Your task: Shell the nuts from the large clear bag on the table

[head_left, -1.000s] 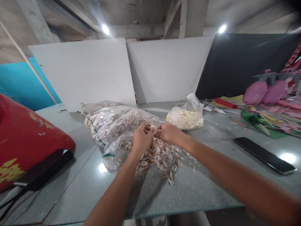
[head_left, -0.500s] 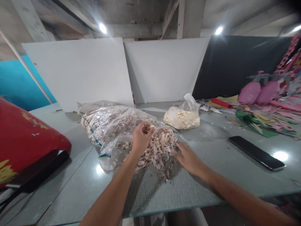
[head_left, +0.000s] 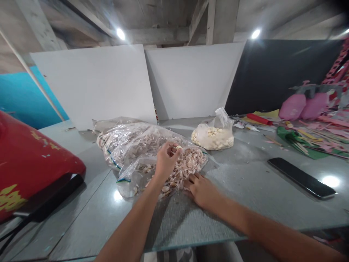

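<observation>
My left hand (head_left: 167, 157) is raised over the mouth of a clear plastic bag (head_left: 127, 160), thumb and fingertips pinching a small cream-coloured piece that looks like a peeled garlic clove (head_left: 178, 147). Below and beside it spreads a heap of dry, papery peels (head_left: 191, 160), pinkish-white with some brown, lying in and at the opening of the bag. My right hand (head_left: 200, 189) rests at the heap's near edge, palm down. Its fingers are bent and drawn together over the peels, which hide the fingertips.
A tied bag of pale cloves (head_left: 214, 136) stands behind on the table. At right lie a black phone (head_left: 301, 178), a red roll (head_left: 259, 119), green paper and sticks, with pink bottles (head_left: 293, 107) behind. A red object (head_left: 40, 163) is at left; boards (head_left: 95, 83) line the back.
My right hand has moved left and inward along the table, its fingers curling in. The loose peels at the near edge are now pushed in or covered. My left hand keeps its pinch.
</observation>
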Demonstrator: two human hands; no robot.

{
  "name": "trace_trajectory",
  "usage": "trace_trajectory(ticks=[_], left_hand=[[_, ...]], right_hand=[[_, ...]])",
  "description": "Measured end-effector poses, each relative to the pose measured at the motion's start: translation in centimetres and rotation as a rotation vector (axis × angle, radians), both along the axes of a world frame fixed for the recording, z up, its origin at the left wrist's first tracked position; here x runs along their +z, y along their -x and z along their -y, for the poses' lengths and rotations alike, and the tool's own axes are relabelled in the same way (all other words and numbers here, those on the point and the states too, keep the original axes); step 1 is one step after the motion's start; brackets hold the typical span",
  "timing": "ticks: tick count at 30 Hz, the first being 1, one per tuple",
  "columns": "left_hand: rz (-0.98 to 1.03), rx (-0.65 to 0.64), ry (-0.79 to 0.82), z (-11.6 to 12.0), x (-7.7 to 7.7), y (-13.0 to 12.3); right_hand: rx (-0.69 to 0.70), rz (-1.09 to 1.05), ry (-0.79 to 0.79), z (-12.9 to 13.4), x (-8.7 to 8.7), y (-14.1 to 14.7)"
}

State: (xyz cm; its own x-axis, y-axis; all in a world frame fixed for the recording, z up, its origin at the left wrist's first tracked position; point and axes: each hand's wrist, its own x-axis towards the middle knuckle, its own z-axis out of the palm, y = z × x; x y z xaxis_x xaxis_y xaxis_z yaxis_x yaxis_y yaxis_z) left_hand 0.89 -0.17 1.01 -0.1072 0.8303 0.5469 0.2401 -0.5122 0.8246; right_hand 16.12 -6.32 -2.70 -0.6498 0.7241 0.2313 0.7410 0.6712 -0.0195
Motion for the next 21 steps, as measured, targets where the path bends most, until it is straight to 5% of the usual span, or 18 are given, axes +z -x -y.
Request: trace_trajectory(ticks=[5, 8, 15, 21], left_hand=[[-0.078, -0.142, 0.223, -0.1, 0.0, 0.4], [-0.181, -0.095, 0.318, -0.3, 0.0, 1.0], [-0.149, 0.158, 0.069, -1.0, 0.3, 1.8], [-0.008, 0.216, -0.036, -0.7, 0.9, 1.9]], right_hand=[[0.013, 0.132, 0.037, -1.7, -0.5, -1.6], [0.017, 0.129, 0.065, -2.9, 0.8, -2.0], [0.019, 0.067, -0.019, -8.8, 6.6, 1.2], [0.055, 0.187, -0.033, -10.6, 7.3, 4.4]])
